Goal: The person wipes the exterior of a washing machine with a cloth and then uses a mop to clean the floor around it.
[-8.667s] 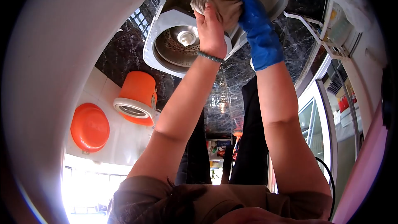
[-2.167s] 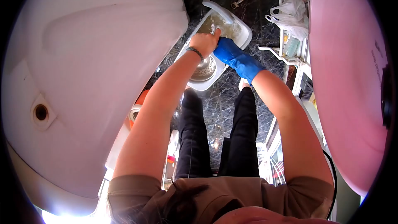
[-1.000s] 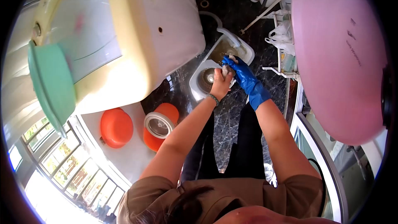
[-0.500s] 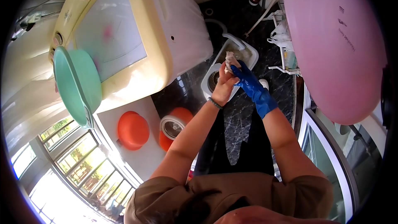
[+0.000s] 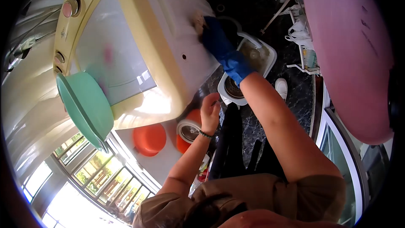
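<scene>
My right hand [image 5: 215, 38], in a blue rubber glove, is closed on a pale cloth [image 5: 198, 22]. It presses the cloth against the white side panel of the washing machine [image 5: 154, 21]. Bare except for a dark beaded bracelet at the wrist, my left hand [image 5: 209, 112] hangs near the machine's lower corner with its fingers curled in and nothing visible in them. Below my right forearm, a white and grey mop bucket [image 5: 271, 55] stands on the floor, with murky water in one part and a round spinner basket [image 5: 233, 88] in the other.
A green basin [image 5: 86, 105] leans at the machine's front edge. Orange tubs [image 5: 149, 139] sit by the window. A large pink basin [image 5: 346, 59] fills the right side, beside a white wire rack [image 5: 301, 38] with bags. A glass door [image 5: 341, 152] stands at lower right.
My hands have parted. The gloved right hand has carried the cloth from above the bucket up and left onto the machine's side. My left hand has drawn back toward my body.
</scene>
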Action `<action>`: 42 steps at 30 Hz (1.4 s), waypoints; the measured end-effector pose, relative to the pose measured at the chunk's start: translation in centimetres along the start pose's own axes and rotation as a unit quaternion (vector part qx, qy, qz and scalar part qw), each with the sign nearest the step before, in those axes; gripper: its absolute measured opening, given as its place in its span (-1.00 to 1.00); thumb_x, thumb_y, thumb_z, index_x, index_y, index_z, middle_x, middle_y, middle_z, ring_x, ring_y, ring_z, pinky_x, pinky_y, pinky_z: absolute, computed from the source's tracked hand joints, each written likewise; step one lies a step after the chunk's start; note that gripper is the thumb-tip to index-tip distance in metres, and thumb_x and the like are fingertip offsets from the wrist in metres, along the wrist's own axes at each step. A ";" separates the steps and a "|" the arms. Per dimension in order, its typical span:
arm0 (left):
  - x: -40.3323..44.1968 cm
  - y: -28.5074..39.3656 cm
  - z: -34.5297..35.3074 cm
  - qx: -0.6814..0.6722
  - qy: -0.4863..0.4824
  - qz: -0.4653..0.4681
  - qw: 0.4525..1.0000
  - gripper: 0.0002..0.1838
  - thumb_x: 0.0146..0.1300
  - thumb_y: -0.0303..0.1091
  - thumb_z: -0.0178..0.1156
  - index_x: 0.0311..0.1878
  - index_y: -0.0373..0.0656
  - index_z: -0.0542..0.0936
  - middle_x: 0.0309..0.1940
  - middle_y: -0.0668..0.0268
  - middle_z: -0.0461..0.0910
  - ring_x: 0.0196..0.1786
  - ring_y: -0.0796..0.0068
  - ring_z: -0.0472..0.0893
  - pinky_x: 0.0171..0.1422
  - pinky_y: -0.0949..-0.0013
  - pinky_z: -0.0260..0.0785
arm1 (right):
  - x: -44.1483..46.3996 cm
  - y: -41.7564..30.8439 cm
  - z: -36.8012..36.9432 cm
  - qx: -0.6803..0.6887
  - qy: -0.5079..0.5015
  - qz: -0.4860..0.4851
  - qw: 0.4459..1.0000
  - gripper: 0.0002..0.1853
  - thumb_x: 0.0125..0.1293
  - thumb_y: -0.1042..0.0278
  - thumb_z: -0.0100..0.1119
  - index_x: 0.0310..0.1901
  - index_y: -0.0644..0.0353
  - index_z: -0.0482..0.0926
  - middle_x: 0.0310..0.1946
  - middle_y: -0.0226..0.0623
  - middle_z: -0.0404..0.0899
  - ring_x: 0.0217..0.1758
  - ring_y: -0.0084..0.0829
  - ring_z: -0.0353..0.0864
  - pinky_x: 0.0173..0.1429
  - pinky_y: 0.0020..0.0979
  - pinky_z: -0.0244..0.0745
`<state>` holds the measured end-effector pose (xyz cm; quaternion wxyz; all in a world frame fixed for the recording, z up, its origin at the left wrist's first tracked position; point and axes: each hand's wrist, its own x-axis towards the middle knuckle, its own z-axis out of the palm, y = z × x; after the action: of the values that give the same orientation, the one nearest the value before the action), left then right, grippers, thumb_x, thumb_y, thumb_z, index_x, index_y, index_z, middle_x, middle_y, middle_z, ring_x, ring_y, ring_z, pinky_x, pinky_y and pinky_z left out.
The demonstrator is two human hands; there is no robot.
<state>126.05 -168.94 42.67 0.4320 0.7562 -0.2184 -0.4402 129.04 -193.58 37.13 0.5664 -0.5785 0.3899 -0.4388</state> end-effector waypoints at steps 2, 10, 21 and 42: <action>0.0 -0.2 -1.1 0.023 0.003 -0.018 1.000 -0.70 0.25 -0.57 0.04 0.06 -0.25 0.45 -0.07 0.29 0.51 0.04 0.49 0.48 0.13 0.44 0.35 | -1.3 3.8 -1.7 0.023 -0.101 0.202 0.974 -0.78 0.29 0.44 0.00 -0.07 0.30 0.49 -0.35 -0.01 0.56 -0.21 -0.19 0.57 -0.14 -0.23 0.42; 2.3 -2.9 -2.0 -0.080 -0.008 -0.126 0.989 -0.77 0.28 -0.43 0.04 -0.02 -0.24 0.50 -0.16 0.32 0.57 -0.12 0.56 0.52 -0.02 0.46 0.39 | 10.7 -6.6 3.0 0.152 -0.039 -0.271 0.950 -0.59 0.18 0.59 0.12 0.10 0.22 0.41 0.06 -0.19 0.43 0.10 -0.27 0.44 0.17 -0.37 0.31; 2.6 -5.2 -2.6 -0.106 -0.063 -0.206 0.971 -0.80 0.35 -0.40 0.02 -0.05 -0.26 0.52 -0.20 0.28 0.58 -0.15 0.51 0.56 -0.02 0.43 0.42 | 8.4 3.2 0.4 0.171 0.086 0.128 0.973 -0.66 0.25 0.33 0.14 0.05 0.22 0.48 -0.14 -0.23 0.57 -0.03 -0.36 0.51 0.07 -0.40 0.39; 1.7 -3.9 -2.1 -0.135 -0.049 -0.229 0.963 -0.76 0.31 -0.32 0.10 -0.02 -0.22 0.51 -0.23 0.31 0.58 -0.19 0.53 0.56 -0.06 0.45 0.43 | 10.0 -17.3 -0.6 -0.208 -0.055 -0.175 0.961 -0.61 0.09 0.39 0.28 0.00 0.22 0.52 -0.24 -0.08 0.59 -0.10 -0.17 0.57 -0.03 -0.27 0.46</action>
<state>128.56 -167.16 39.08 0.4064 0.6979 0.0012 -0.5897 130.76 -202.34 55.05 0.3682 -0.7663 0.3331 -0.4078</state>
